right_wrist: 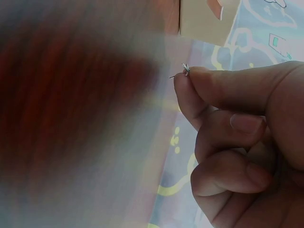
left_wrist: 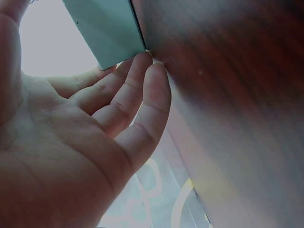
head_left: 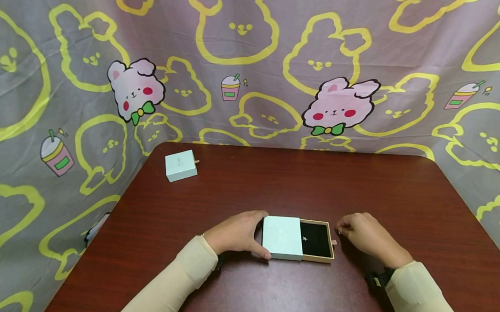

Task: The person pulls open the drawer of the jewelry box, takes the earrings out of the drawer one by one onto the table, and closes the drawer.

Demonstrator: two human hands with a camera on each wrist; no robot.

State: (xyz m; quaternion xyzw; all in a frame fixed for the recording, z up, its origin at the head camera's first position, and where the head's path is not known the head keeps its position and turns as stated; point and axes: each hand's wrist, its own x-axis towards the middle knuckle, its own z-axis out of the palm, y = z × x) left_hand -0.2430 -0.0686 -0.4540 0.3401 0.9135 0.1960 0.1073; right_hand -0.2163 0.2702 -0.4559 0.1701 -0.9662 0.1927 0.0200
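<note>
A pale mint jewelry box (head_left: pixel 281 237) lies on the table with its drawer (head_left: pixel 332 253) slid partly out to the right. Black padding (head_left: pixel 318 239) lines that drawer, and one small silver star-shaped earring (head_left: pixel 305 239) sits on it. My left hand (head_left: pixel 239 234) grips the box's left end, thumb at the near corner and fingers at the far one; the left wrist view shows fingertips against the sleeve's edge (left_wrist: pixel 111 42). Just right of the drawer, my right hand (head_left: pixel 366 237) pinches a tiny silver stud earring (right_wrist: pixel 185 69) between thumb and forefinger, its thin post sticking out.
Another mint box (head_left: pixel 180 165), closed, with a small pull tab on its right side, stands at the table's back left. A pink ribbon tab (head_left: pixel 334 242) sticks out of the open drawer. Patterned curtain (head_left: pixel 247 109) surrounds the brown table (head_left: pixel 251 189) at the back and sides.
</note>
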